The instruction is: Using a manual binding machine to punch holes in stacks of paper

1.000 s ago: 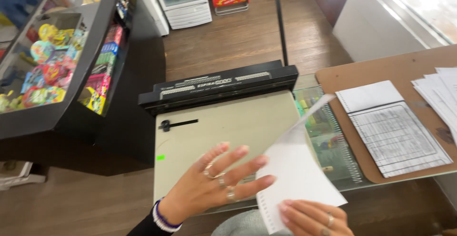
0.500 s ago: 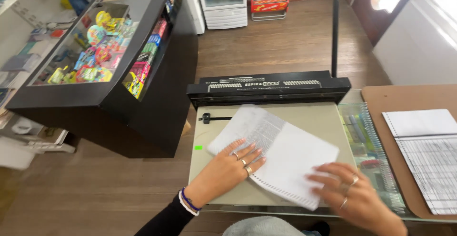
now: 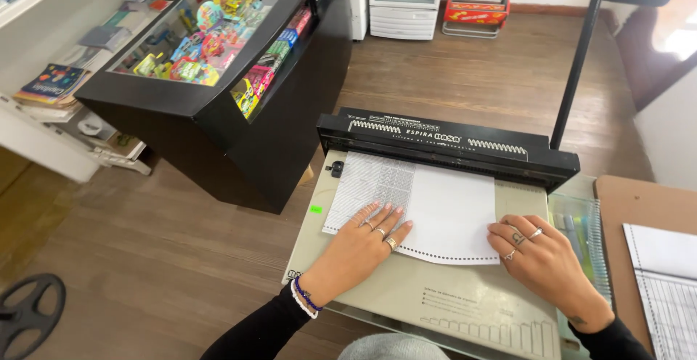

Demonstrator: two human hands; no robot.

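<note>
step: paper stack (image 3: 443, 211) pushed into punch machine (image 3: 450, 146) slot, ahead of fingertips
left hand (image 3: 363, 240): fingers flat, spread on paper
right hand (image 3: 541, 258): fingers flat at sheet edge
next: likely needs lever (image 3: 581, 62) pulled

We wear black sleeves; our left hand (image 3: 361, 247) has finger rings and beaded wrist bracelets, our right hand (image 3: 543, 260) several rings too.
</note>
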